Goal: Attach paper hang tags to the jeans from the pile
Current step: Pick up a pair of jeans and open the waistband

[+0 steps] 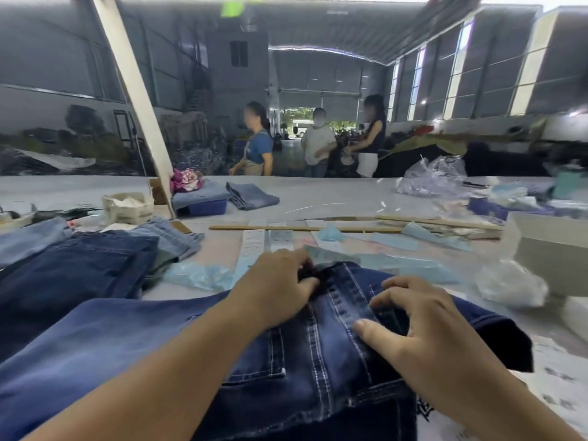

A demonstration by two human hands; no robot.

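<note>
A pair of dark blue jeans (311,354) lies across the table in front of me, back side up, with white stitching and a back pocket showing. My left hand (276,281) grips the waistband at its far edge, fingers curled over the dark fabric. My right hand (416,323) rests on the waistband to the right, fingers spread and bent, thumb pressing the denim. A pile of folded jeans (79,262) sits at the left. Strips of white paper tags (254,246) lie on the table beyond my hands.
Light blue plastic scraps (203,275) and a long wooden stick (305,229) lie beyond the jeans. A white box (553,249) stands at the right, a crumpled clear bag (436,176) behind it. Three people stand past the table's far edge. A slanted white post (133,100) rises at the left.
</note>
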